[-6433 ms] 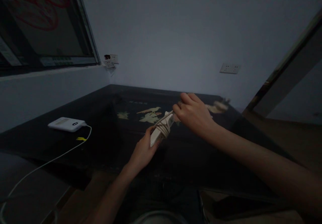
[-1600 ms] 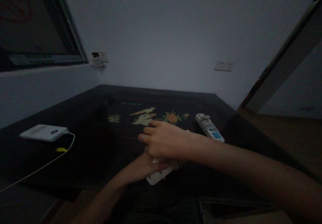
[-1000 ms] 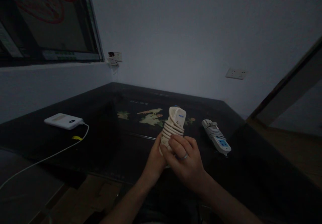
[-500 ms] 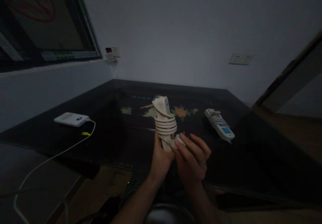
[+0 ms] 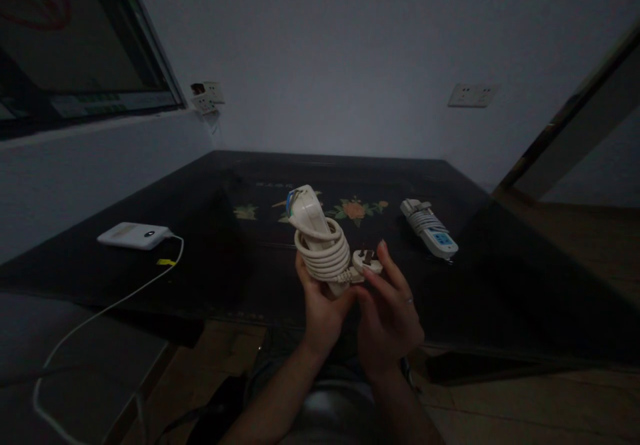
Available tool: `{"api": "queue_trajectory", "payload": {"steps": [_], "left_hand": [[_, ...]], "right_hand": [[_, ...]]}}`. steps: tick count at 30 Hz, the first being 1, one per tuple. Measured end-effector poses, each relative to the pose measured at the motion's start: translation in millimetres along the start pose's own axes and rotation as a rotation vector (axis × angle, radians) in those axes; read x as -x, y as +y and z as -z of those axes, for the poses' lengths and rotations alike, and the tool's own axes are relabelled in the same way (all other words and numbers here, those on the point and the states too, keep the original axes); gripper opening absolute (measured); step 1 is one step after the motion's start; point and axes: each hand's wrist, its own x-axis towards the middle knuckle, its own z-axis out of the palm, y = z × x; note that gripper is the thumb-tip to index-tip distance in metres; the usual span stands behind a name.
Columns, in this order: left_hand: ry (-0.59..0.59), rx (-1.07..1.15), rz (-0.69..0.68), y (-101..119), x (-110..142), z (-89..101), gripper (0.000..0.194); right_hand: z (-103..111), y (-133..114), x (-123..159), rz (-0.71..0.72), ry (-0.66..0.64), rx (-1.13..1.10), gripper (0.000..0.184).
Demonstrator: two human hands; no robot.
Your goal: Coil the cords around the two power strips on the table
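Observation:
My left hand [image 5: 323, 308] grips the lower end of a white power strip [image 5: 309, 213], held tilted above the table. Its cream cord [image 5: 325, 255] is wound around the strip's middle in several turns. At the strip's upper end, thin coloured wires [image 5: 291, 200] show beside the casing. The cord ends in a plug [image 5: 367, 260] with its prongs facing up, and the fingers of my right hand [image 5: 390, 312] hold that plug. A second power strip [image 5: 429, 228], with blue sockets and a grey cord wrapped about it, lies on the table to the right.
The dark table [image 5: 240, 265] carries a floral and bird print. On its left lies a white power bank [image 5: 134, 235], its cable [image 5: 115, 305] hanging over the front edge near a yellow tag [image 5: 166, 262]. Wall sockets [image 5: 473, 95] are behind, and a window is at left.
Earlier I was winding the cord around the strip. The second strip has come to rest on the right. Just now the held strip has leaned left and the plug has turned prongs up.

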Motion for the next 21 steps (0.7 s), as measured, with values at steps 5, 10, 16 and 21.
{"api": "queue_trajectory", "payload": {"steps": [5, 10, 16, 21], "left_hand": [[-0.043, 0.112, 0.061, -7.5, 1.8, 0.6, 0.103], [-0.115, 0.081, 0.134, -12.7, -1.8, 3.9, 0.066], [-0.168, 0.044, 0.090, -12.9, -6.3, 13.1, 0.060], [-0.163, 0.060, 0.132, -13.9, -4.5, 12.3, 0.063]], "right_hand": [[-10.7, -3.1, -2.4, -0.233, 0.179, -0.255, 0.030], [-8.8, 3.8, -0.7, -0.371, 0.154, -0.410, 0.040], [-1.2, 5.9, -0.7, -0.320, 0.090, -0.433, 0.032], [-0.4, 8.5, -1.0, -0.325, 0.098, -0.392, 0.029]]}}
